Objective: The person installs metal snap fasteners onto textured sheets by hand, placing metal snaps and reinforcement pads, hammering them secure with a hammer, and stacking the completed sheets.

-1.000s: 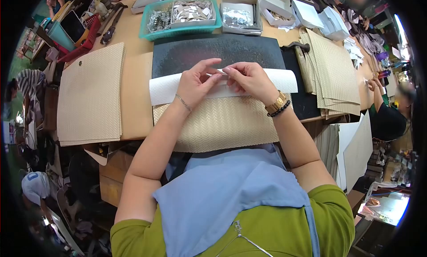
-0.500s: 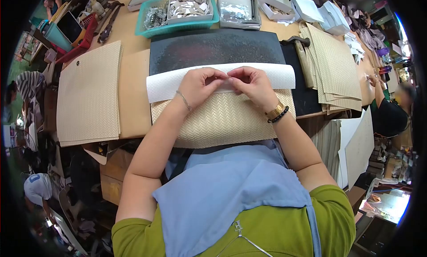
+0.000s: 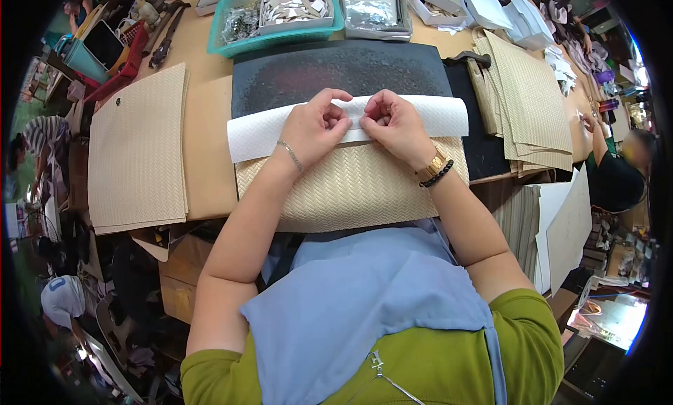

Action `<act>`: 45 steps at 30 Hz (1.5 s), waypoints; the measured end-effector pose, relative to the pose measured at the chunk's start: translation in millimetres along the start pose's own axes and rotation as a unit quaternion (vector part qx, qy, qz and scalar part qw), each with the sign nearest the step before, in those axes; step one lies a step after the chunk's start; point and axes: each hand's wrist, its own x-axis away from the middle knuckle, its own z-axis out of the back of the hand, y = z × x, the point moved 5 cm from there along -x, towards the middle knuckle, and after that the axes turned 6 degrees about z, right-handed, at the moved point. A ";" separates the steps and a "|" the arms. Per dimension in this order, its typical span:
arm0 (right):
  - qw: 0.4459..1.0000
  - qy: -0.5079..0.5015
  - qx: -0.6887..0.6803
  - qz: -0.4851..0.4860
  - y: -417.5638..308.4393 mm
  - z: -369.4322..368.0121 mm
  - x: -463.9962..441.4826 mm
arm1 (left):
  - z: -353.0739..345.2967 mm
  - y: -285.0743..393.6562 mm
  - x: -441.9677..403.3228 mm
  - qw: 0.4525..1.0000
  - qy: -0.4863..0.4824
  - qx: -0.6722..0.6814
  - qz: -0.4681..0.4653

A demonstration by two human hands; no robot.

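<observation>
A pale gold woven sheet (image 3: 357, 187) lies in front of me, its far part folded over to show a white underside (image 3: 445, 117). Both hands are at the middle of this white flap. My left hand (image 3: 317, 126) has thumb and fingers curled together over it; whatever they pinch is too small to make out. Close on its right, my right hand (image 3: 396, 128) is also curled, with thumb and forefinger near each other and their contents hidden. The fingertips of the two hands are a little apart. Beneath the sheet is a dark, worn board (image 3: 336, 72).
Woven sheets (image 3: 137, 152) are stacked at the left, more sheets (image 3: 533, 100) at the right beside a hammer (image 3: 468, 56). Behind the board stand a teal tray (image 3: 280, 40) of small parts and a white box (image 3: 376, 35). Co-workers are at both sides.
The fingertips of my two hands, close together half a second ago, have moved slightly apart. The view has shifted a little.
</observation>
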 end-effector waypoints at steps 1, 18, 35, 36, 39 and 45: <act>1.000 0.002 -0.006 -0.003 -0.6 -0.4 -0.1 | -0.4 1.1 -0.2 1.000 -0.004 -0.004 0.006; 0.990 0.004 0.136 0.027 -18.3 -3.4 0.4 | -2.0 11.4 -2.0 0.994 0.024 -0.107 0.017; 0.888 -0.006 0.435 0.150 -38.8 71.7 -176.6 | -5.3 11.3 4.7 0.977 0.056 -0.190 -0.082; 0.885 -0.019 0.443 0.143 -37.5 68.7 -184.0 | -5.1 12.1 4.5 0.976 0.054 -0.192 -0.083; 0.877 -0.043 0.455 0.148 -24.1 60.0 -205.8 | -4.0 13.6 4.5 0.976 0.053 -0.195 -0.083; 0.897 -0.033 0.429 0.099 -22.1 57.9 -211.4 | -3.4 12.2 5.0 0.975 0.060 -0.189 -0.100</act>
